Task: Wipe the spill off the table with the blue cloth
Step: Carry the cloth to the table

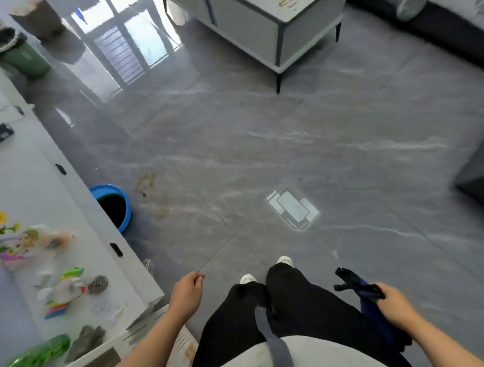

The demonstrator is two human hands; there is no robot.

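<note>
My right hand (pixel 392 303) grips the blue cloth (pixel 369 301), which hangs dark and bunched beside my right leg at the lower right. My left hand (pixel 187 292) hangs at the lower middle with its fingers loosely curled and nothing in it. A pale table (pixel 264 31) with dark legs stands far ahead at the top. A yellowish stain, the spill (pixel 286 3), shows on its top near the frame edge. Both hands are far from that table.
A white counter (pixel 39 183) runs along the left, cluttered with packets and small items. A blue bucket (pixel 115 204) of dark liquid stands on the grey tiled floor beside it, with brownish stains (pixel 149 183) nearby. A green bin (pixel 23 57) is far left. A dark sofa (pixel 445 31) is at the upper right.
</note>
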